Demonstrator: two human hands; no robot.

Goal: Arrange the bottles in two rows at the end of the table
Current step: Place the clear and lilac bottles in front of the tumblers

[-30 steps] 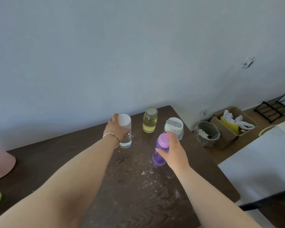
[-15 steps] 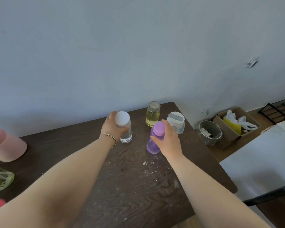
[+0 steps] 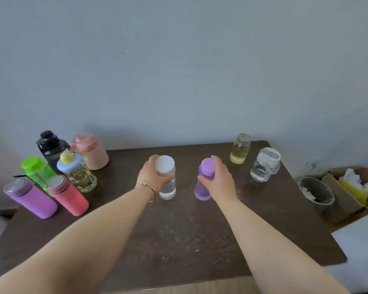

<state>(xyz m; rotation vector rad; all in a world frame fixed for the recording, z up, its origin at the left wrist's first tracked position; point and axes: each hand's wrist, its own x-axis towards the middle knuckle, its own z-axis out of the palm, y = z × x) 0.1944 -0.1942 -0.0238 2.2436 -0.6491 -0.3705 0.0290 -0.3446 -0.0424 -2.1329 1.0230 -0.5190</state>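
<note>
My left hand (image 3: 152, 176) grips a clear bottle with a white cap (image 3: 167, 181), standing mid-table. My right hand (image 3: 220, 180) grips a purple bottle (image 3: 202, 188) beside it. At the right end of the dark wooden table (image 3: 179, 234) stand a jar of yellow liquid (image 3: 240, 149) and a clear bottle with a white lid (image 3: 265, 165). A cluster stands at the left: black bottle (image 3: 49, 145), pink jug (image 3: 91, 152), green bottle (image 3: 37, 171), floral bottle with a blue lid (image 3: 78, 171), coral flask (image 3: 67, 195), purple flask (image 3: 30, 197).
A plain wall rises right behind the table. On the floor to the right sit a grey bucket (image 3: 317, 193) and a cardboard box (image 3: 346, 187) with rubbish. A white surface (image 3: 361, 240) lies at the right, near the table's corner.
The view has swung left, bringing the left cluster of bottles into sight. Both hands keep their grip; the two held bottles now stand further from the jar and white-lidded bottle.
</note>
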